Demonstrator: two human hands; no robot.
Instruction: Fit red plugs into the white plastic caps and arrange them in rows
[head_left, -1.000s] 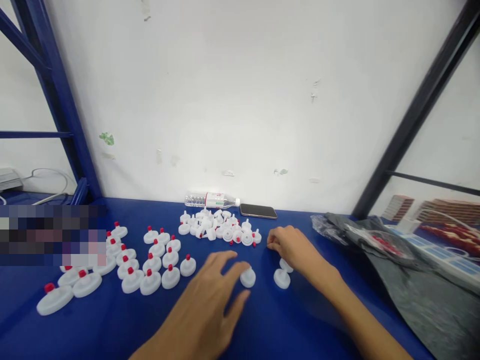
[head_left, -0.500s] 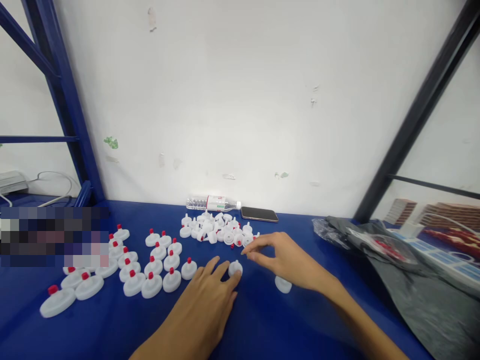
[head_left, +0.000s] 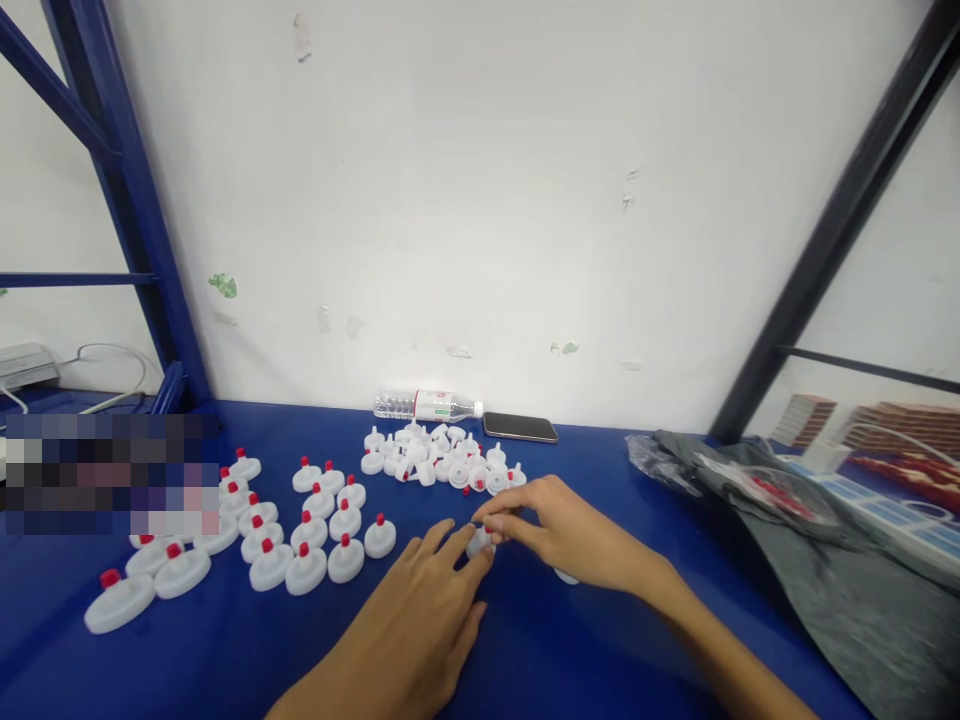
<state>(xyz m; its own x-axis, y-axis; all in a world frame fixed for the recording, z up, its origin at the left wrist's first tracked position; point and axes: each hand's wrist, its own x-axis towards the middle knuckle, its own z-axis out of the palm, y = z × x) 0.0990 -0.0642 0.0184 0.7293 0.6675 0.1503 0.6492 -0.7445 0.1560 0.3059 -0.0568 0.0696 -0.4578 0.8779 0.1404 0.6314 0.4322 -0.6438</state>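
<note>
On the blue table, my left hand (head_left: 416, 620) has its thumb and index finger against the sides of a white nozzle cap (head_left: 478, 545) and holds it upright. My right hand (head_left: 566, 530) reaches in from the right, its thumb and fingertips pinching a small red tip (head_left: 489, 531) at the top of that cap. The fingers cover much of both parts. Partly hidden under my right hand lies another white cap (head_left: 566, 577). Left of my left hand stand several white caps with red tips (head_left: 306, 570). Behind my hands is a pile of loose white nozzle caps (head_left: 427, 455).
A water bottle (head_left: 427, 405) and a phone (head_left: 520, 427) lie along the wall behind the pile. Grey plastic bags (head_left: 847, 590) spread over the right side, with a clear bag of red pieces (head_left: 780, 495) on top. Blue frame posts (head_left: 142, 190) rise at the left.
My right hand has moved left and slightly down, bringing a red tip onto the white cap's nozzle. My left hand has shifted slightly right with the cap.
</note>
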